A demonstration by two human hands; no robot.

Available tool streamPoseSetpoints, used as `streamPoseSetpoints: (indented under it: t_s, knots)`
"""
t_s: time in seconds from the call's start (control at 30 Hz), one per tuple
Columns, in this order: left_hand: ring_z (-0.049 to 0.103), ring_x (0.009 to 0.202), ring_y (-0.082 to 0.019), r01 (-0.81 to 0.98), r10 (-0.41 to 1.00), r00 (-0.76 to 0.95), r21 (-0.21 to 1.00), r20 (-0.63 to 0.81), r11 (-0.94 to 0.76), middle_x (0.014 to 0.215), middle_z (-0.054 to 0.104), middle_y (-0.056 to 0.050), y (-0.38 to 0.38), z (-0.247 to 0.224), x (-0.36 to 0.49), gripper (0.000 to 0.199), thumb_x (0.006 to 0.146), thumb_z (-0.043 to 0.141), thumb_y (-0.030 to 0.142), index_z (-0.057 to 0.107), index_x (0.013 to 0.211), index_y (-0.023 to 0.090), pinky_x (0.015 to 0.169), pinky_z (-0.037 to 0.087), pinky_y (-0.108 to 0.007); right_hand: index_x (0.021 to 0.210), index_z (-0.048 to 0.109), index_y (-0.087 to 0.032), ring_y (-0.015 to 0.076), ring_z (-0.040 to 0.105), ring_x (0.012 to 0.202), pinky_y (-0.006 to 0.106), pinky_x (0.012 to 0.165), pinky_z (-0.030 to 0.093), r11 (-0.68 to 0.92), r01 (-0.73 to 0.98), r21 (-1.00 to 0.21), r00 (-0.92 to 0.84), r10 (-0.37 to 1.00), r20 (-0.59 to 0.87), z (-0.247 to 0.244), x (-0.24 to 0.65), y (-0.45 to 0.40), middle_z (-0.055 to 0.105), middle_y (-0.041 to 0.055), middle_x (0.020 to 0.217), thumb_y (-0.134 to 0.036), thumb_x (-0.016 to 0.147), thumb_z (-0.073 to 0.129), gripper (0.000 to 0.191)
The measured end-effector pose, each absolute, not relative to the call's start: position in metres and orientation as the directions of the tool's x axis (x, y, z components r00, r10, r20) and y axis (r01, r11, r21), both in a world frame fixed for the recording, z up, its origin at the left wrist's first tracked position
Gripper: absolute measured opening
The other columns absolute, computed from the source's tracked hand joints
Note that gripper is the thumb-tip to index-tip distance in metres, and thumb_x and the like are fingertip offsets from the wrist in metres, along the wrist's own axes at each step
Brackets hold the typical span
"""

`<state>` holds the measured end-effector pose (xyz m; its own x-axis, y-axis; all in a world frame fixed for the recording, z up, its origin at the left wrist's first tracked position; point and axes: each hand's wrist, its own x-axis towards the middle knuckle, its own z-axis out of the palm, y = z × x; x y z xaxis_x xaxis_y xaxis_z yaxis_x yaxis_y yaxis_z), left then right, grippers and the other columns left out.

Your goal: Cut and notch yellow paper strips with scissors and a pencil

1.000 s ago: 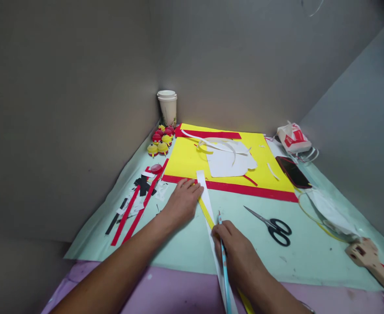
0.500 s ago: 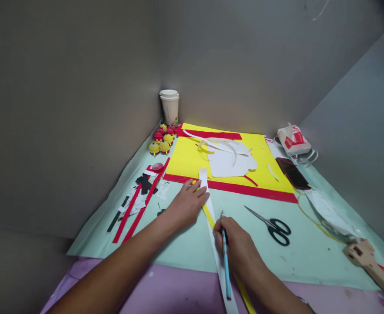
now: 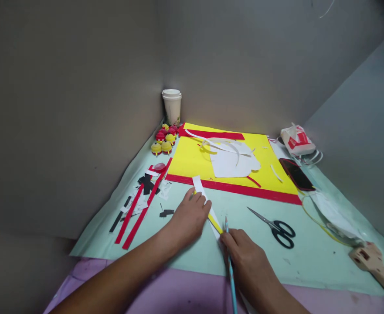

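A white paper strip [image 3: 201, 186] and a narrower yellow paper strip [image 3: 215, 223] lie one over the other on the table, running toward me. My left hand [image 3: 193, 212] is closed over their upper part, fingers bent and pressing on them; the fingertips partly cover both strips. A light-blue pencil [image 3: 232, 279] is in my right hand [image 3: 244, 250], its tip pointing away from me. The thumb and fingers of that hand also touch the yellow strip. Below the right hand, the strips are mostly hidden.
Yellow card sheets with red borders [image 3: 188, 159] carry a white paper piece [image 3: 234, 163]. Scissors [image 3: 276, 230] lie right. Red strips [image 3: 142, 218] and scraps are left, near yellow-red balls [image 3: 166, 147] and a lidded cup [image 3: 172, 107]. A phone [image 3: 296, 174] and glue gun [image 3: 368, 257] are far right.
The strips' far end has swung left and slid nearer to me. My right hand has moved right and down with the pencil. The left hand has shifted slightly closer to me.
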<state>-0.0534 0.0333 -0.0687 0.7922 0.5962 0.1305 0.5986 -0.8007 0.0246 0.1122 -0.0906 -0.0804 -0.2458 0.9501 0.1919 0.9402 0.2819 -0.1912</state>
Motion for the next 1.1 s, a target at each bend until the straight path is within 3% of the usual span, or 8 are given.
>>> streamPoseSetpoints:
  t_s: [0.2, 0.43, 0.67, 0.73, 0.9, 1.1]
  knots:
    - [0.037, 0.138, -0.033, 0.656, 0.658, 0.721, 0.09, 0.218, -0.749, 0.144, 0.045, -0.021, 0.039, -0.072, -0.06, 0.05, 0.086, 0.048, 0.016, 0.042, 0.136, 0.011, 0.113, 0.024, -0.05, 0.091, 0.053, -0.023, 0.0214, 0.058, 0.068, 0.028, 0.056, 0.04, 0.243, 0.953, -0.178, -0.209, 0.959, 0.193, -0.077, 0.112, -0.087, 0.061, 0.0045, 0.081, 0.005, 0.076, 0.046, 0.032]
    - [0.051, 0.127, -0.034, 0.748, 0.759, 0.628, 0.137, 0.172, -0.65, 0.134, 0.056, -0.023, 0.045, -0.077, -0.061, 0.055, 0.09, 0.053, 0.03, 0.037, 0.138, 0.006, 0.109, 0.032, -0.048, 0.089, 0.051, -0.023, 0.0226, 0.061, 0.072, 0.026, 0.051, 0.035, 0.227, 0.966, -0.127, -0.203, 0.963, 0.176, -0.064, 0.098, -0.065, 0.06, 0.005, 0.084, 0.006, 0.07, 0.045, 0.036]
    - [0.042, 0.134, -0.036, 0.783, 0.789, 0.536, 0.174, 0.301, -0.597, 0.142, 0.047, -0.024, 0.043, -0.075, -0.06, 0.071, 0.085, 0.06, 0.031, 0.027, 0.144, 0.008, 0.11, 0.032, -0.05, 0.09, 0.049, -0.023, 0.02, 0.057, 0.066, 0.027, 0.052, 0.035, 0.116, 0.973, -0.2, -0.086, 0.984, 0.154, -0.046, 0.096, -0.054, 0.057, 0.0051, 0.086, 0.007, 0.074, 0.04, 0.036]
    - [0.039, 0.136, -0.037, 0.779, 0.786, 0.547, 0.169, 0.288, -0.604, 0.144, 0.045, -0.024, 0.043, -0.074, -0.06, 0.069, 0.084, 0.061, 0.029, 0.031, 0.142, 0.006, 0.112, 0.03, -0.049, 0.088, 0.049, -0.023, 0.0199, 0.057, 0.066, 0.028, 0.053, 0.037, 0.098, 0.974, -0.205, -0.073, 0.989, 0.129, -0.044, 0.094, -0.051, 0.057, 0.0057, 0.087, 0.008, 0.075, 0.04, 0.034]
    - [0.044, 0.134, -0.031, 0.658, 0.682, 0.703, 0.179, 0.203, -0.731, 0.138, 0.053, -0.019, 0.045, -0.077, -0.06, 0.038, 0.092, 0.048, 0.022, 0.052, 0.127, 0.008, 0.112, 0.03, -0.045, 0.091, 0.052, -0.021, 0.0194, 0.059, 0.07, 0.028, 0.06, 0.042, 0.132, 0.962, -0.241, -0.119, 0.991, 0.067, -0.052, 0.082, -0.045, 0.06, 0.0069, 0.091, 0.009, 0.077, 0.039, 0.035]
    - [0.048, 0.131, -0.028, 0.61, 0.637, 0.75, 0.188, 0.178, -0.77, 0.136, 0.057, -0.018, 0.046, -0.081, -0.06, 0.037, 0.093, 0.043, 0.017, 0.054, 0.127, 0.01, 0.11, 0.032, -0.045, 0.097, 0.055, -0.021, 0.0241, 0.057, 0.085, 0.03, 0.066, 0.046, 0.234, 0.931, -0.28, -0.204, 0.97, 0.131, -0.068, 0.084, -0.039, 0.062, 0.0074, 0.093, 0.006, 0.07, 0.046, 0.039]
